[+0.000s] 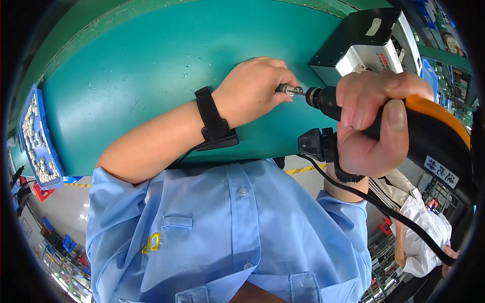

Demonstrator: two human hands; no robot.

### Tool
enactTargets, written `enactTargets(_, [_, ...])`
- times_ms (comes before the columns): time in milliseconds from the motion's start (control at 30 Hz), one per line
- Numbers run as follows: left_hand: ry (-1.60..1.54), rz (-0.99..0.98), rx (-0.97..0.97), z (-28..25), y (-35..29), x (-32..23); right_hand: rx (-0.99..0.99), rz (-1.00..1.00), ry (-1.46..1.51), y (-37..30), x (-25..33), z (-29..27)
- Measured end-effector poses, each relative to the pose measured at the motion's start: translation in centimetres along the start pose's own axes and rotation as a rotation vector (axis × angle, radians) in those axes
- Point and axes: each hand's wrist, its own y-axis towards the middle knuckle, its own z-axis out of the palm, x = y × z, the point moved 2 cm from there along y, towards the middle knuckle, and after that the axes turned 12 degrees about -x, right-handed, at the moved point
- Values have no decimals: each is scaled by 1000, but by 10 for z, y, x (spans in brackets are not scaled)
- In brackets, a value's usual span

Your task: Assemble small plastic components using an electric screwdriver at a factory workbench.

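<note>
My left hand is over the green tabletop, its fingers closed round a small cylindrical metal fitting whose end sticks out past the fingertips. From the right, my right hand is wrapped round the body of a black and orange electric screwdriver. The screwdriver's thin bit points left and meets the end of the fitting, or comes very close to it; contact is hard to tell. Much of the fitting is hidden by the left fingers.
A blue tray with several small white parts stands at the left edge. At the back right sits a black and silver boxed device. A black cable crosses beside my right arm. Another person in white is at the lower right.
</note>
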Motion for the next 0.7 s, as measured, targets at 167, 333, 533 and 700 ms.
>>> enactTargets(167, [-22,-1,-1,-1,1,-1,7,-30,-47,1,-2,2])
enactTargets(333, [-1,16,-7,-1,2,-3,131,-77,-247,5,0,3])
enactTargets(533, [4,63,-21,1,0,1,-106,-36,-179,-2,-7,8])
enactTargets(700, [22,79,-65,3,-1,1,45,-176,-224,4,-11,2])
